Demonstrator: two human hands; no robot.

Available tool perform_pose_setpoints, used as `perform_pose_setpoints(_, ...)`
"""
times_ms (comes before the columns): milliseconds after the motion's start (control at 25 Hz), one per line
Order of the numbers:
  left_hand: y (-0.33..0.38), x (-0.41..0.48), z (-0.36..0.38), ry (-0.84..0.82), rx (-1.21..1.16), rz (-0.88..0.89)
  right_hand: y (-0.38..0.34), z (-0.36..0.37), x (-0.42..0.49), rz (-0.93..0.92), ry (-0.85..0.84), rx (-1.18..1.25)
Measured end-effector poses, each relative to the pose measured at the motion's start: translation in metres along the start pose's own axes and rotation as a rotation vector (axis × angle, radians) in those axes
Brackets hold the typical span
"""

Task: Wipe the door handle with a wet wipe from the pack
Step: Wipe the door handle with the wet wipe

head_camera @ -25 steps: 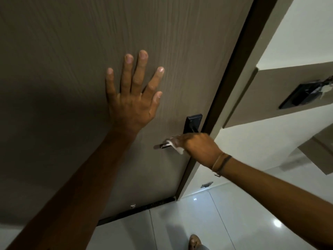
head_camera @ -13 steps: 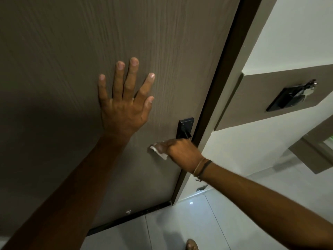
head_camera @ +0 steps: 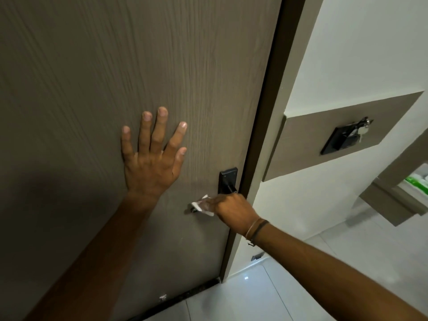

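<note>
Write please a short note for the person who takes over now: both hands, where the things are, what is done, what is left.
Left hand: open, flat on the door.
Right hand: closed on the wipe, wrapped around the door handle.
Handle tip shows bare past the wipe; black plate above it.
Done: wipe is on the handle.
Left: wipe the tip and the rest, then let go. The pack cannot be told for sure.

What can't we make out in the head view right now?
- Handle: only its tip shows; the right hand and wipe cover the rest.
- Plate: its lower end is behind the right hand.
- Left hand: its palm side faces the door, so contact can't be confirmed.
- Wipe pack: a green blur at the right edge, cut off; can't identify it.
- Wall panel: too small to tell what hangs on it.
</note>
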State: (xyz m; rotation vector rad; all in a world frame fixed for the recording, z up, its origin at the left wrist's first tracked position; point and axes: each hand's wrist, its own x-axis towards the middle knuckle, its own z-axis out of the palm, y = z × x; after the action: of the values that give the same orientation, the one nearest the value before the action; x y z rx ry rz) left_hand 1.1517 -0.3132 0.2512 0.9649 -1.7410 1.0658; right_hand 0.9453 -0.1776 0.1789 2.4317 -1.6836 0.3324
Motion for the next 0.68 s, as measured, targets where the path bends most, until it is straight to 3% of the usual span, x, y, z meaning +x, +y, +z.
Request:
perform_pose_setpoints(80,-0.001,0.000,-0.001,-0.001,-0.017,0.012,0.019,-0.027,-0.022,0.128,0.093,0.083)
perform_pose_setpoints(280,0.004,0.006,-0.010,-0.021,-0.136,-0.018,0.035,-0.090,-0.090,0.709,0.535,0.767)
perform_pose_setpoints(400,0.037,0.012,-0.031,-0.014,-0.394,-0.125,0.036,-0.106,-0.132,0.888,0.573,1.113)
perform_pose_setpoints(520,0.135,0.017,-0.075,-0.016,-0.874,0.048,0.053,-0.118,-0.176,0.971,0.572,1.200)
perform_pose_setpoints(600,0.219,0.028,-0.111,-0.260,-1.278,0.081,0.075,-0.125,-0.205,0.998,0.556,1.201)
perform_pose_setpoints(680,0.296,0.038,-0.134,-0.688,-1.533,-0.025,0.103,-0.134,-0.236,0.997,0.532,1.184)
